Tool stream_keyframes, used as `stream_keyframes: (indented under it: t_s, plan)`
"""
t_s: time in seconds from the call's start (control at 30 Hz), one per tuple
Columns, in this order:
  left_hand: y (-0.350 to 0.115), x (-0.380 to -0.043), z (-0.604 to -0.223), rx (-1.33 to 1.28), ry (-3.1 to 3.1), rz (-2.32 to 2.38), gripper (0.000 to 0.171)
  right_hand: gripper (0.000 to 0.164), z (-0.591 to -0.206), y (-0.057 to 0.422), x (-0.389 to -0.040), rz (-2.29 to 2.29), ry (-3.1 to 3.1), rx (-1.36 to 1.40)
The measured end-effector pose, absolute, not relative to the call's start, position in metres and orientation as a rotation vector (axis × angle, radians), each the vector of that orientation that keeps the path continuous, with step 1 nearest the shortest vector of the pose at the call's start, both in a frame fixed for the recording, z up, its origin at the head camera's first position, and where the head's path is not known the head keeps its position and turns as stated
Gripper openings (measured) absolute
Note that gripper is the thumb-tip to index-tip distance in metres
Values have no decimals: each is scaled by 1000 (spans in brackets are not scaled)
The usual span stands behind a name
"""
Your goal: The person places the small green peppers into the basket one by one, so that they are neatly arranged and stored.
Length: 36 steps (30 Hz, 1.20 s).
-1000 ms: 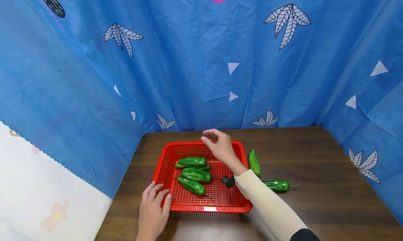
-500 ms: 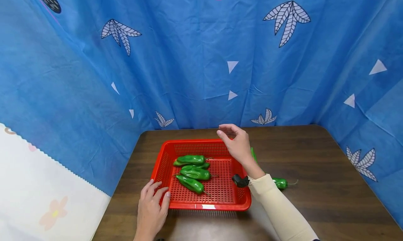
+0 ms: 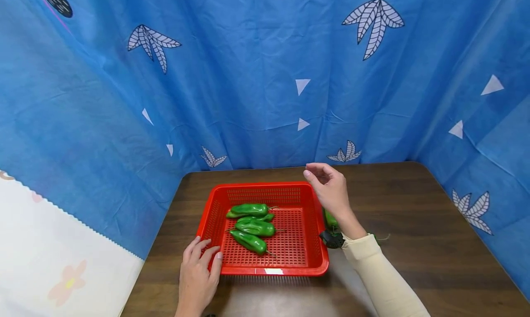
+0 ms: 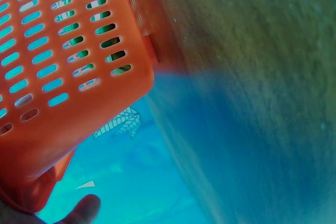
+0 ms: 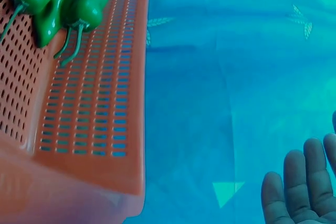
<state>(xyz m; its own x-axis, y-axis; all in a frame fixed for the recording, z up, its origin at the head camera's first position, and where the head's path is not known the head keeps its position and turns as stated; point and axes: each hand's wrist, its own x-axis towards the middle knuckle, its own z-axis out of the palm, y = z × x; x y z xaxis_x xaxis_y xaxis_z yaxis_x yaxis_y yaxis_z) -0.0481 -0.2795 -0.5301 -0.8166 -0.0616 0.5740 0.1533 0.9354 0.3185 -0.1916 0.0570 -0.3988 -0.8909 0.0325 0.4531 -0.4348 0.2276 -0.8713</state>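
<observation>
A red perforated plastic basket (image 3: 265, 271) stands on the wooden table in the head view. Several green peppers (image 3: 248, 242) lie in its left half, stems toward the right. My left hand (image 3: 199, 273) rests at the basket's left rim with fingers spread; the left wrist view shows its thumb (image 4: 86, 209) beside the basket's outer wall. Above the basket's right rim is my right hand (image 3: 331, 188), holding nothing, its fingers loosely bent. In the right wrist view its fingers (image 5: 299, 182) are well apart from the basket wall. One green pepper (image 3: 331, 219) lies outside, partly hidden behind the right wrist.
Past the right forearm, the stem (image 3: 384, 238) of another pepper shows, its body mostly covered by the sleeve. A black wrist camera (image 3: 332, 239) is strapped to the right wrist. A blue patterned curtain (image 3: 265, 77) hangs behind the brown wooden table (image 3: 414, 206).
My right hand has moved right, from over the basket's interior to above its right rim, covering more of the peppers outside. My left hand stays at the left rim.
</observation>
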Motion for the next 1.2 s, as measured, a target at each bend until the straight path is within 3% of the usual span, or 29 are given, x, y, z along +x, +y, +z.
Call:
stream_keyframes:
  t_s: [0.3, 0.67, 1.2]
  plan:
    - [-279, -48, -529, -23, -2529, -468, 22, 25, -391, 75, -180, 1718, -2115, 313]
    - [-279, -48, -529, 12, -2554, -490, 24, 29, -428, 114, -195, 1735, -2028, 131]
    - [-280, -48, -530, -6, -2537, -494, 23, 32, -452, 171, -177, 1626, -2048, -137]
